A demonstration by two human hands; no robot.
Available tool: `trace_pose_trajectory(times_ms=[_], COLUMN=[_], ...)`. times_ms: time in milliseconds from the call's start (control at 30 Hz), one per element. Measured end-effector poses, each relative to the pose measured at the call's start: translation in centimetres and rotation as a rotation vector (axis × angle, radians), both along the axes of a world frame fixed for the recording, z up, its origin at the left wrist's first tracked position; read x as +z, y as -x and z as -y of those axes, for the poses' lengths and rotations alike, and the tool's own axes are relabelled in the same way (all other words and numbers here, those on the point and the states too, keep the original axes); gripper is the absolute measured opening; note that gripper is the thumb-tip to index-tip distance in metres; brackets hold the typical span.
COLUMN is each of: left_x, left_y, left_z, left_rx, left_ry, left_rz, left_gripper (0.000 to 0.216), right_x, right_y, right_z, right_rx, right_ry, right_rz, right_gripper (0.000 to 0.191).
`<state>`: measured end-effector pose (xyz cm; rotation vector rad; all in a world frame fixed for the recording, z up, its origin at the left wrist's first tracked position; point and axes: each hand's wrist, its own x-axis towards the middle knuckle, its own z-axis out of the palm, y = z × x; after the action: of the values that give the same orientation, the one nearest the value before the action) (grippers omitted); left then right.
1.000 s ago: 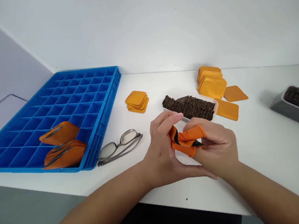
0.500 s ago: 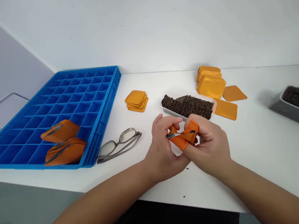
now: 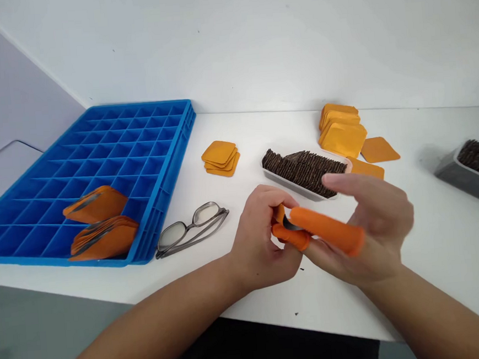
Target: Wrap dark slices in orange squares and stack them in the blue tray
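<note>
Over the front of the table, my left hand [image 3: 257, 241] is closed round a small orange pouch [image 3: 280, 214]. A dark strip shows at the pouch's mouth, and most of the pouch is hidden by fingers. Orange finger cots [image 3: 328, 230] cover the forefinger and thumb of my right hand [image 3: 376, 229]. Those two fingertips press on the pouch from either side, while a bare finger stretches out above them. Just beyond my hands stands a clear plastic tub [image 3: 290, 185] packed with thin dark brown pieces [image 3: 305, 169].
A blue divided crate [image 3: 132, 261] lies left, with filled orange pouches [image 3: 105, 237] in its near right compartments. Eyeglasses [image 3: 193, 227] rest beside it. Flat orange pouches are stacked at centre [image 3: 220, 156] and back right [image 3: 344, 135]. Another tub [image 3: 472, 180] of dark pieces stands far right.
My right hand has opened out some of its fingers and shifted slightly right, its covered forefinger now straight across the pouch. My left hand keeps its hold.
</note>
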<state>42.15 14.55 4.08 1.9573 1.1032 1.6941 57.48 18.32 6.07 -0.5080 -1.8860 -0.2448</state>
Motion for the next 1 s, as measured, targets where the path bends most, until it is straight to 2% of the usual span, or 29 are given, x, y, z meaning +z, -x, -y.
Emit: trace_pose_trajectory(times_ms=[100,200,367,500,600,700,800,933,1000], left_x=[-0.1,-0.2,-0.2,0.0,0.3,0.4,0.1,-0.3,-0.4], left_y=[-0.1,-0.1,-0.3,-0.4,-0.2,0.2,0.4,0.4,0.3], left_z=[0.2,0.3,0.3,0.4,0.4,0.2,0.0,0.0,0.0], left_rx=[-0.026,-0.002,0.012,-0.043,-0.214,-0.530,-0.794,-0.943,-0.960], left_ry=[0.038,0.098,0.233,0.326,0.401,0.466,0.538,0.601,0.582], left_rz=[0.011,-0.002,-0.016,0.029,0.146,0.319,0.443,0.537,0.564], left_gripper=[0.049,0.054,0.056,0.060,0.060,0.064,0.070,0.076,0.076], right_x=[-0.3,-0.3,0.2,0.6,0.5,0.5,0.5,0.4,0.2], right_y=[-0.1,-0.3,-1.0,-1.4,-1.5,-1.3,-1.0,-1.0,-1.3], right_z=[0.0,-0.3,-1.2,-1.5,-1.5,-1.3,-1.2,-1.9,-2.3], right_rx=[0.013,0.023,0.070,0.077,0.114,0.147,0.187,0.171,0.168], right_ry=[-0.006,-0.010,-0.008,0.038,0.068,0.126,0.093,-0.025,-0.111], right_rz=[-0.025,-0.046,0.094,0.096,0.093,0.063,0.027,0.009,-0.024], right_gripper=[0.025,0.025,0.014,0.026,0.029,0.028,0.037,0.050,0.048])
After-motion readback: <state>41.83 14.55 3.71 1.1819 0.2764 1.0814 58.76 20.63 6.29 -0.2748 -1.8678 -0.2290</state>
